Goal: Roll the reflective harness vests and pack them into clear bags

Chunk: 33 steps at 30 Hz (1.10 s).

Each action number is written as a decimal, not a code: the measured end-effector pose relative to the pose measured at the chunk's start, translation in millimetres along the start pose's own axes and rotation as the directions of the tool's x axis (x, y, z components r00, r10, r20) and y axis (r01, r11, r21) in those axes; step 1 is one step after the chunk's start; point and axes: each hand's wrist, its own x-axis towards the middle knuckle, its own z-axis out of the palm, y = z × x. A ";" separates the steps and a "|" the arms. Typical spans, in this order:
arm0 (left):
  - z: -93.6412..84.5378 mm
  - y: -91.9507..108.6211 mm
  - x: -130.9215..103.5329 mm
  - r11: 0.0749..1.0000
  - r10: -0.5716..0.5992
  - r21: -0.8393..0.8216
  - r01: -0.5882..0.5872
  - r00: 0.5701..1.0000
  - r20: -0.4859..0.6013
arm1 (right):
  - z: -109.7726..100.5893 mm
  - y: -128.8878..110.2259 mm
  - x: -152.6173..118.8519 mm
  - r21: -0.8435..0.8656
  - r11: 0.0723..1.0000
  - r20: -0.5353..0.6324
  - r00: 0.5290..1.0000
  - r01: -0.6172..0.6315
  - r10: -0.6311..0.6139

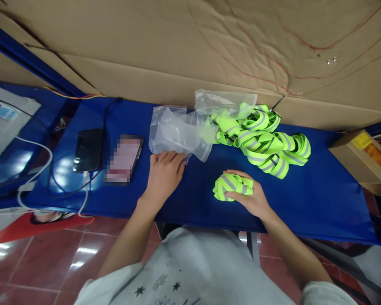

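My right hand (252,197) grips a folded bundle of yellow-green reflective strap (230,186) above the front of the blue table. My left hand (167,171) lies at the near edge of the clear plastic bags (174,131), fingers bent over a bag's edge; what its fingertips hold is hidden. Behind my right hand spreads a tangled pile of the same reflective straps (263,144). Another clear bag with small contents (222,103) lies at the back, against the pile's left end.
On the left lie a black phone (89,150) with a cable and a second phone (123,160), its screen blurred. A cardboard box (362,156) sits at the right end. Cardboard sheeting (146,51) rises along the back of the table (320,207).
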 end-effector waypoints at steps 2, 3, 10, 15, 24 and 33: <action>-11.9 1.3 -6.9 0.997 0.075 -0.015 -0.077 0.995 -0.070 | 0.0 1.0 0.7 0.030 1.000 -0.013 1.000 -0.005 0.006; -18.7 1.6 -6.7 0.992 0.119 -0.016 -0.122 0.987 -0.112 | -0.2 1.7 1.6 0.050 0.999 -0.023 1.000 -0.013 0.014; -41.4 -5.6 57.5 0.910 0.413 0.010 -0.413 0.910 0.046 | 0.0 9.3 8.1 0.220 0.975 -0.234 0.968 -0.037 0.090; -43.5 8.9 60.8 0.895 0.444 -0.096 -0.437 0.893 0.075 | 1.4 -7.9 9.7 0.169 0.970 -0.499 0.864 0.175 -0.070; -42.7 52.1 19.8 0.954 0.297 -0.068 -0.292 0.952 0.077 | 22.9 -45.6 -3.3 -0.300 0.915 -0.341 0.866 0.270 -0.367; -36.1 51.1 18.7 0.863 0.456 -0.273 -0.425 0.888 0.058 | 19.0 -36.8 -5.8 -0.528 0.717 -0.049 0.826 0.455 -0.561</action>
